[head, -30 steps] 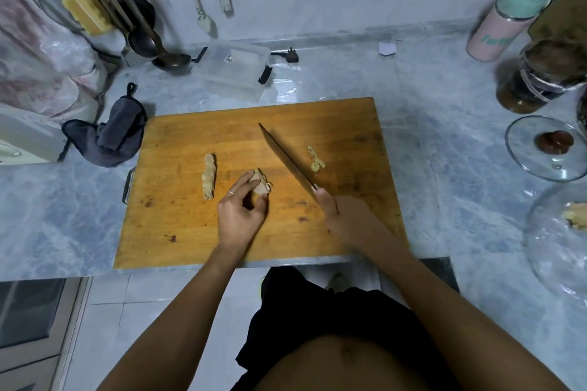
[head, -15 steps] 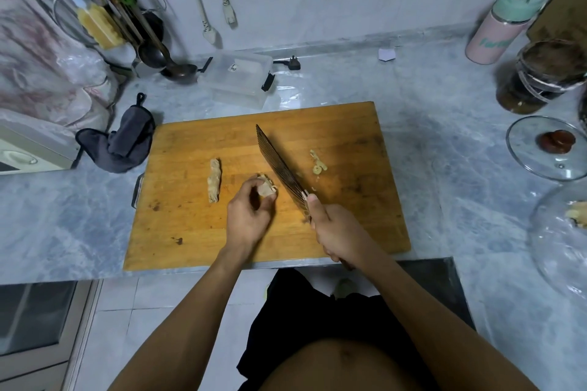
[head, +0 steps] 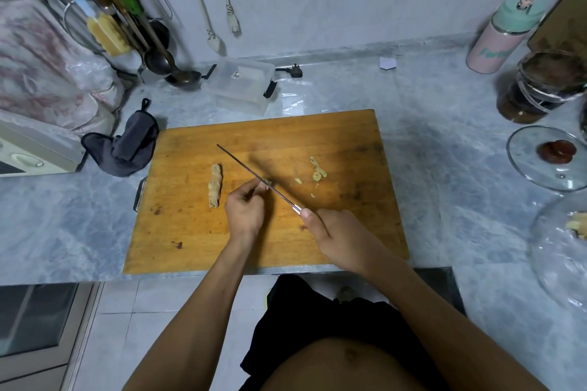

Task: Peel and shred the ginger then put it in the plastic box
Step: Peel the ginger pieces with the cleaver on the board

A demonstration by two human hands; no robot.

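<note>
Still early on: left hand [head: 244, 216] fingers pinch a ginger chunk [head: 265, 185] mid-board [head: 197, 251], right hand [head: 336, 236] fingers wrap the knife [head: 254, 175] trimming it. Few peels [head: 317, 171] right of it, another piece [head: 215, 186] left untouched. Box [head: 243, 87] waits closed behind the board, nothing blocking.
</note>
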